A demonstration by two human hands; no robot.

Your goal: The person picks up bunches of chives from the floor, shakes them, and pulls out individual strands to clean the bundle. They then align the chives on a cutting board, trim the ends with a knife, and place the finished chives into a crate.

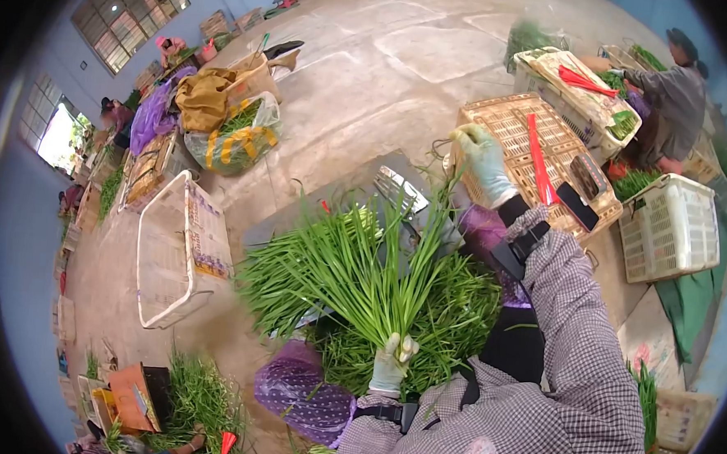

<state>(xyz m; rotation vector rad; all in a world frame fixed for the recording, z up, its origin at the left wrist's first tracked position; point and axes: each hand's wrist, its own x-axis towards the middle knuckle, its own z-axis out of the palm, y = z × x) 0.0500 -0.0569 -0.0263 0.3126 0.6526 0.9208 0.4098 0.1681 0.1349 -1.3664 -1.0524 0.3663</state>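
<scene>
The left hand (pixel 391 366), in a pale glove, is low and close to the body, its fingers closed around the lower ends of a bundle of green stalks (pixel 385 282). The stalks fan up and away from it. The right hand (pixel 484 155), gloved too, is farther forward at the end of an outstretched arm, its fingers bent; it lies over the near side of a tan crate (pixel 509 119), and whether it grips or touches anything there I cannot tell. Its checked sleeve (pixel 573 312) has a dark strap near the wrist.

Loose greens (pixel 466 302) are heaped beside and beyond the left hand, partly on a dark grey sheet (pixel 281 231). Purple dotted cloth (pixel 297 388) lies to the left of that hand. On the crate, to the right of the right hand, are red strips (pixel 538 158) and a dark phone (pixel 577 207).

Bare, pale concrete floor (pixel 345 103) stretches ahead of both hands. Well left of them is a white-rimmed basket (pixel 188 242), with a stuffed clear bag (pixel 241 138) beyond it. Far right, a person in grey (pixel 670 103) is next to a white crate (pixel 572 98) of greens. A blue wall (pixel 53 38) with barred windows (pixel 132 13) closes the far left side.
</scene>
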